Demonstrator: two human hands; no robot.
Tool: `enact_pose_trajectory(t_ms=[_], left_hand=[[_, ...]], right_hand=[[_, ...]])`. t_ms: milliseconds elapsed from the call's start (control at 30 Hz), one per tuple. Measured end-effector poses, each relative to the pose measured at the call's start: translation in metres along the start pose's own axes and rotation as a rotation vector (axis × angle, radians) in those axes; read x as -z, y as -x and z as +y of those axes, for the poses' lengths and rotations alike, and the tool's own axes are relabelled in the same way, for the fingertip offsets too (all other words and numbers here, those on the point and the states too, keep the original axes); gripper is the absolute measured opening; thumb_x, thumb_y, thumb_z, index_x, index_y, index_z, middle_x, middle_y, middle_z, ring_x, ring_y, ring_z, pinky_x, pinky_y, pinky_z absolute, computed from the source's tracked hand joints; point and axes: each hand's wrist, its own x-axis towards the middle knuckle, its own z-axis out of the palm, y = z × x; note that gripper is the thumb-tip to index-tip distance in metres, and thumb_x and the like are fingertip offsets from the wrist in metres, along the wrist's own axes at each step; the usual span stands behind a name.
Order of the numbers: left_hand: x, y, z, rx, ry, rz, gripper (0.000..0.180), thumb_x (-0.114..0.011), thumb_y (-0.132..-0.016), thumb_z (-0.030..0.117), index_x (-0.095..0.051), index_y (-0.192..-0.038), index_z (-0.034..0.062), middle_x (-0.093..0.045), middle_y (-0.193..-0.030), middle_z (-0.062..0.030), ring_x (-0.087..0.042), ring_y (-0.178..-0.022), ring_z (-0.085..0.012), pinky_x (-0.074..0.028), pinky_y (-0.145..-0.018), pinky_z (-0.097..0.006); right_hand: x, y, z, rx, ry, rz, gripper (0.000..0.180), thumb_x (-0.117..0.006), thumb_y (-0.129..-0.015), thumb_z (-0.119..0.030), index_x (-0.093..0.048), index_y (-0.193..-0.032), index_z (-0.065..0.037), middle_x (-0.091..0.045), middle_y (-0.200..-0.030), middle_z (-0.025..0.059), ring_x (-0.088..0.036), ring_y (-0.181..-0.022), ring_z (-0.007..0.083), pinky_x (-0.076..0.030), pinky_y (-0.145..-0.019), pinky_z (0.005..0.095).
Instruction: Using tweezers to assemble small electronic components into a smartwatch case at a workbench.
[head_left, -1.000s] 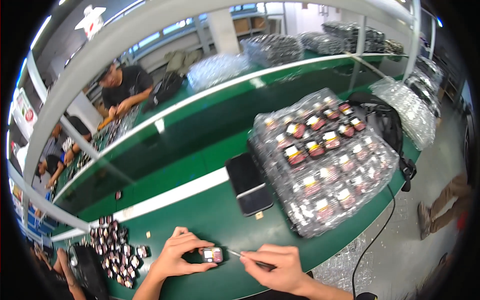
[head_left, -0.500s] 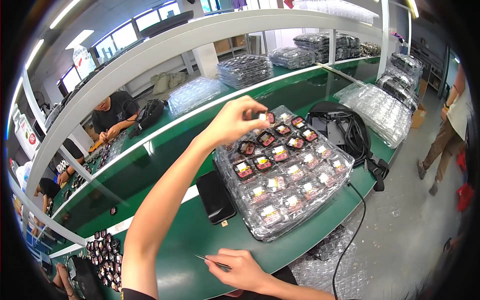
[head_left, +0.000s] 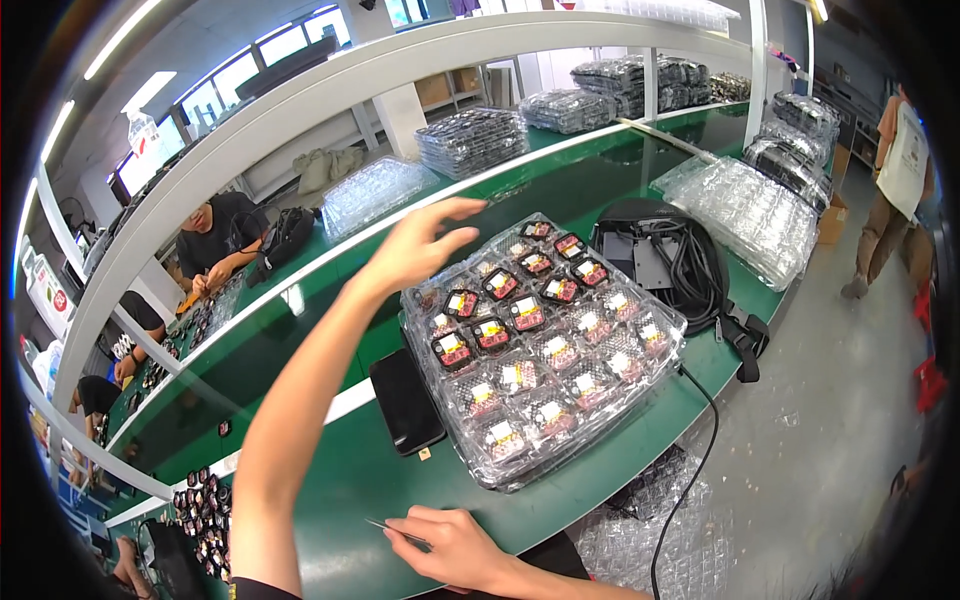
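A stack of clear plastic blister trays point(head_left: 590, 420) lies tilted on the green worktable. Small black parts with red, yellow and white faces, such as one black part point(head_left: 526, 312), sit in several pockets of its top tray. My left hand point(head_left: 425, 242) hovers off the tray's far left edge, thumb and fingers apart, holding nothing. Close to the table's near edge, my right hand point(head_left: 458, 548) is closed around thin metal tweezers point(head_left: 408, 534), their tip pointing left. A black phone point(head_left: 406, 402) lies against the stack's left side.
A black bag with coiled cable point(head_left: 665, 262) is right of the stack. Loose black parts point(head_left: 203, 515) cover the left end of the table. More clear trays point(head_left: 745, 215) are piled far right. A white frame bar point(head_left: 440, 50) spans above; other people sit across the belt.
My left hand has drawn back leftward from the tray's far pockets, and its fingers have spread. A black part there now shows uncovered. My right hand still grips the tweezers.
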Motion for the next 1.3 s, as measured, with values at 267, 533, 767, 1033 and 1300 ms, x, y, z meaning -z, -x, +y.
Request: enact_pose_trajectory(t_ms=[267, 533, 767, 1033, 1300], left_hand=[[0.105, 0.272, -0.114, 0.460, -0.463, -0.038, 0.043, -0.068, -0.108, 0.028, -0.071, -0.144, 0.0030, -0.070, -0.148, -0.0217, -0.063, -0.142, -0.0386, -0.047, -0.123, -0.046], [0.164, 0.500, -0.119, 0.842, -0.718, 0.105, 0.043, -0.066, -0.109, 0.034, -0.072, -0.146, 0.0116, -0.070, -0.147, -0.0170, -0.065, -0.135, -0.0401, -0.051, -0.116, -0.048], [0.155, 0.500, -0.075, 0.872, -0.723, 0.201, 0.037, -0.072, -0.106, 0.026, -0.072, -0.138, 0.0082, -0.072, -0.124, -0.0142, -0.069, -0.122, -0.0375, -0.056, -0.104, -0.047], [0.061, 0.407, 0.053, 0.387, -0.382, -0.021, 0.051, -0.083, -0.092, 0.011, -0.070, -0.141, 0.0042, -0.071, -0.124, -0.0160, -0.069, -0.116, -0.0365, -0.056, -0.102, -0.046], [0.017, 0.389, 0.093, 0.291, -0.091, -0.077, 0.074, -0.087, -0.089, 0.025, -0.061, -0.156, 0.0085, -0.063, -0.154, -0.0149, -0.064, -0.133, -0.0365, -0.052, -0.110, -0.049]], right_hand=[[0.003, -0.004, 0.000, 0.115, 0.051, 0.021, 0.013, -0.084, -0.094, -0.008, -0.085, -0.104, -0.001, -0.072, -0.078, 0.0081, -0.067, -0.057, 0.0214, -0.055, -0.054, 0.0352], [0.001, -0.010, -0.012, 0.033, 0.058, -0.028, 0.014, -0.086, -0.091, -0.004, -0.085, -0.103, 0.002, -0.070, -0.073, 0.0088, -0.061, -0.054, 0.0167, -0.048, -0.050, 0.0326], [0.004, -0.008, -0.013, -0.009, 0.092, -0.029, 0.014, -0.086, -0.089, -0.003, -0.085, -0.103, 0.003, -0.071, -0.072, 0.0092, -0.062, -0.054, 0.0163, -0.047, -0.050, 0.0317], [-0.001, -0.010, -0.013, -0.029, 0.094, 0.082, 0.018, -0.087, -0.090, 0.000, -0.087, -0.108, 0.002, -0.071, -0.071, 0.0069, -0.061, -0.056, 0.0098, -0.045, -0.051, 0.0276], [0.000, -0.019, -0.019, -0.088, 0.149, 0.096, 0.016, -0.087, -0.090, 0.003, -0.086, -0.106, 0.004, -0.067, -0.067, 0.0044, -0.056, -0.053, 0.0068, -0.040, -0.048, 0.0259]])
